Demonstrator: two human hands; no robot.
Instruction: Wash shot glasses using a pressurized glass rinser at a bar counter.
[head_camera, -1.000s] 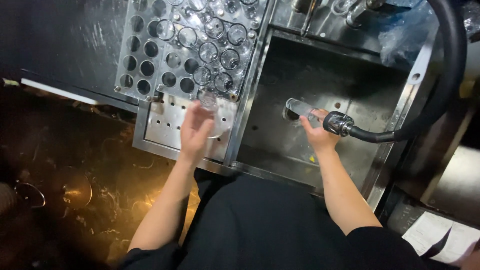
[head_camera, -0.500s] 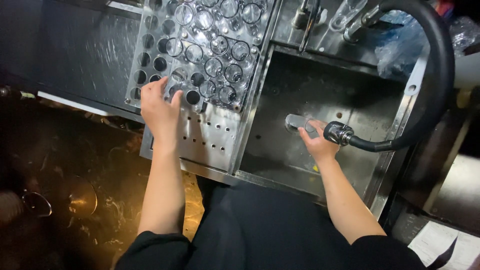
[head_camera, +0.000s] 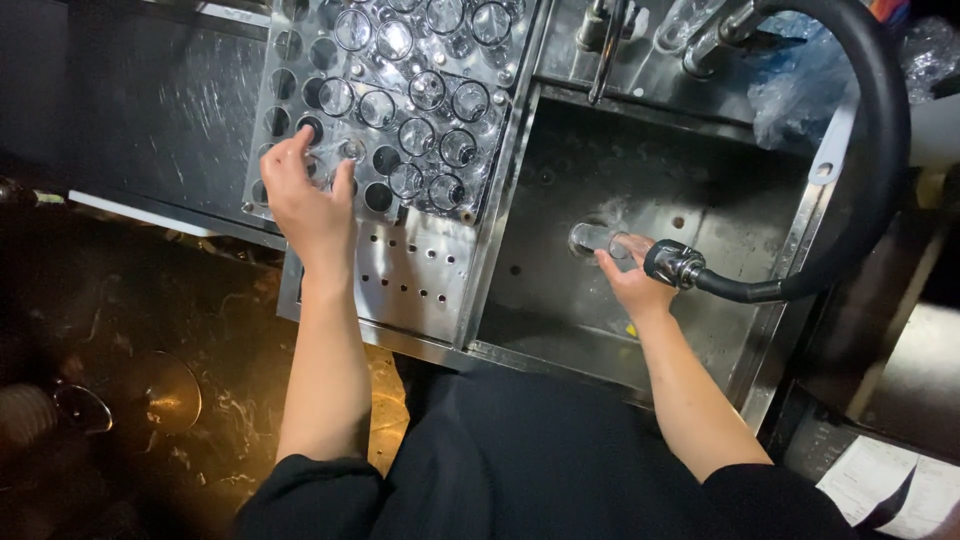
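- Leftward since the earlier frame, the left hand (head_camera: 312, 205) now hovers with fingers spread at the perforated glass rack's (head_camera: 420, 275) nine-o'clock edge, gripping nothing.
- Upturned glasses (head_camera: 428, 90) crowd toward twelve o'clock; bare holes lie at six.
- Right hand (head_camera: 635, 280) is clamped on the spray nozzle (head_camera: 600, 240) inside the steel sink (head_camera: 560, 300), black hose (head_camera: 880, 150) arching to three o'clock.

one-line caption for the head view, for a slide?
Left hand over a perforated rack of upturned glasses; right hand grips a hose sprayer in the steel sink.
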